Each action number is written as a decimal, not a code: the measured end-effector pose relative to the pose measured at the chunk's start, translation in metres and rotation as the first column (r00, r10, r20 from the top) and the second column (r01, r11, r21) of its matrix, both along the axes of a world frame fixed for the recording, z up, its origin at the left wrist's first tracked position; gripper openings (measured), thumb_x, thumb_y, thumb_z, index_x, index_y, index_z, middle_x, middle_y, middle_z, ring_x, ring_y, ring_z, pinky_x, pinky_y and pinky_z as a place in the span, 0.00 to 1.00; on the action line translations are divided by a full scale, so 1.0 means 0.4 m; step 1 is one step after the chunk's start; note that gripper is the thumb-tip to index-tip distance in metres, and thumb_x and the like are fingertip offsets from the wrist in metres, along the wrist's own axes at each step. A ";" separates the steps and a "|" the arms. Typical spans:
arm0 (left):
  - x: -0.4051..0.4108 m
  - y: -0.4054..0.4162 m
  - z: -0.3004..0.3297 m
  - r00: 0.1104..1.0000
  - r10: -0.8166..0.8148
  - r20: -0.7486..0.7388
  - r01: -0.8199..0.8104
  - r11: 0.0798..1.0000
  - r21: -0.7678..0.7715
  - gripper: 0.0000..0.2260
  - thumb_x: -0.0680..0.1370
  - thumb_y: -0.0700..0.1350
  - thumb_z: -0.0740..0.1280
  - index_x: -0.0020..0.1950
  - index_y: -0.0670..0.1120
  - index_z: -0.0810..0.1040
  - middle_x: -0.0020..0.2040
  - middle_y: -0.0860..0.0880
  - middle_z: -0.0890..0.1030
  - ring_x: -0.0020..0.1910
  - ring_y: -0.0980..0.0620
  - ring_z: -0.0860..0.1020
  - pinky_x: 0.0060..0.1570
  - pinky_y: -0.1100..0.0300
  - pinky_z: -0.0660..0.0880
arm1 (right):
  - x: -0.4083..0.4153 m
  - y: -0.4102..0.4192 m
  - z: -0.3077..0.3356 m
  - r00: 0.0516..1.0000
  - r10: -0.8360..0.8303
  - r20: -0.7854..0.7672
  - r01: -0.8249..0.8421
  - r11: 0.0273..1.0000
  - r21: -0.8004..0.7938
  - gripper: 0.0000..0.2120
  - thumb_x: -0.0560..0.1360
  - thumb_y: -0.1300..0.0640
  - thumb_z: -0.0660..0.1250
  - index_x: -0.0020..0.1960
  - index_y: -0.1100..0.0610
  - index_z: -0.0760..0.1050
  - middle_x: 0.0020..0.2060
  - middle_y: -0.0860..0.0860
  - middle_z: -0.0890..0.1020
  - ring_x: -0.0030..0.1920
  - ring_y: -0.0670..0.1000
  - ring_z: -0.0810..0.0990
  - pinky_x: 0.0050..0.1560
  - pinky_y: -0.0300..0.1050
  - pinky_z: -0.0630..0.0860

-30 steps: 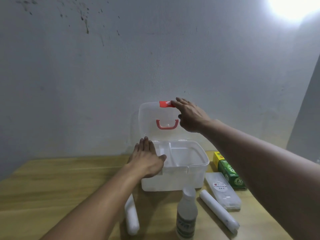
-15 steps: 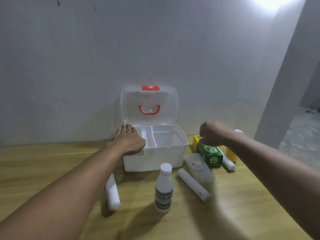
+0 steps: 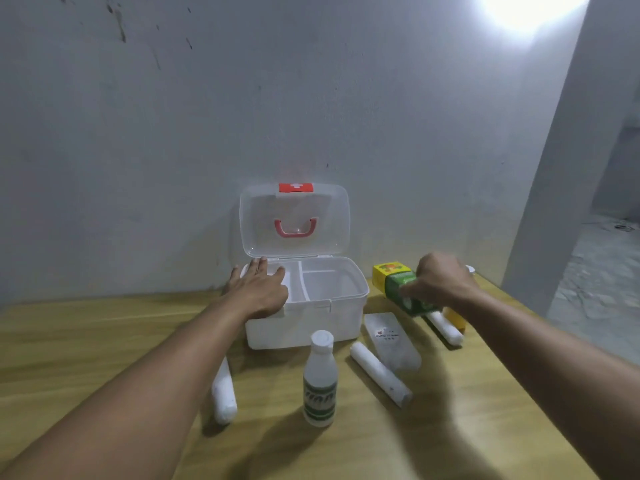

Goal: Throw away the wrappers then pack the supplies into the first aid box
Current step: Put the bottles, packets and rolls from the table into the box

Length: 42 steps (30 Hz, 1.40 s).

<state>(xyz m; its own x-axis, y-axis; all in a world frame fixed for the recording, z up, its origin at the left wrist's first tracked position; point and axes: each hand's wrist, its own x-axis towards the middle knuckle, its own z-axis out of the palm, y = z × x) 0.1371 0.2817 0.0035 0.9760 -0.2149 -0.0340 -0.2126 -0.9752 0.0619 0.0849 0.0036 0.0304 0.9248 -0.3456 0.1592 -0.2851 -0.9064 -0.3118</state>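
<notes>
The white first aid box (image 3: 346,317) stands on the wooden table with its clear lid (image 3: 294,220) upright against the wall. My left hand (image 3: 259,292) lies flat on the box's left rim, fingers spread. My right hand (image 3: 440,282) grips the green carton (image 3: 403,292) to the right of the box, slightly tilted; a yellow carton (image 3: 388,271) sits just behind it. In front of the box stand a white bottle (image 3: 320,379), a clear flat case (image 3: 391,341) and white gauze rolls (image 3: 379,374), (image 3: 224,393), (image 3: 445,327).
A grey wall runs right behind the box. The table's right edge (image 3: 540,327) slants away near my right arm, with a concrete pillar (image 3: 561,168) and floor beyond. A small yellow item (image 3: 457,320) lies by the far right roll.
My right hand left the lid, dropped to the right of the box and closed on the green carton, which now sits tilted. The lid stays upright. My left hand stayed on the rim.
</notes>
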 end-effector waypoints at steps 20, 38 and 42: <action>0.005 0.002 -0.011 0.999 -0.014 0.028 0.015 1.000 -0.023 0.26 0.81 0.49 0.47 0.80 0.50 0.47 0.80 0.46 0.41 0.79 0.44 0.38 0.74 0.41 0.38 | 0.118 0.279 0.083 0.836 0.493 -0.241 -0.540 0.817 -0.203 0.16 0.68 0.57 0.74 0.55 0.58 0.82 0.48 0.54 0.84 0.45 0.52 0.80 0.37 0.38 0.74; 0.003 -0.002 -0.003 1.000 -0.008 0.021 0.008 1.000 0.025 0.26 0.81 0.48 0.47 0.80 0.50 0.47 0.80 0.46 0.41 0.78 0.42 0.37 0.72 0.35 0.37 | 0.109 0.210 0.026 0.875 0.369 0.314 -0.387 0.922 -0.006 0.04 0.68 0.62 0.71 0.42 0.60 0.83 0.40 0.57 0.85 0.40 0.58 0.83 0.42 0.50 0.81; 0.007 -0.009 0.016 0.997 -0.052 0.052 0.046 0.995 0.094 0.26 0.82 0.50 0.46 0.80 0.47 0.49 0.80 0.45 0.42 0.78 0.43 0.36 0.72 0.34 0.35 | 0.029 0.144 0.029 0.989 0.148 -0.006 -0.148 0.989 0.031 0.07 0.70 0.59 0.66 0.40 0.62 0.79 0.36 0.59 0.84 0.33 0.59 0.84 0.33 0.52 0.83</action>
<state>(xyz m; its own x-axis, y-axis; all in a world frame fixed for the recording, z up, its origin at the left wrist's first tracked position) 0.1398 0.2783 0.0098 0.9654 -0.2609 -0.0035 -0.2608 -0.9645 -0.0409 0.0967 0.0612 0.0419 0.9674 -0.2096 0.1425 -0.1514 -0.9288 -0.3382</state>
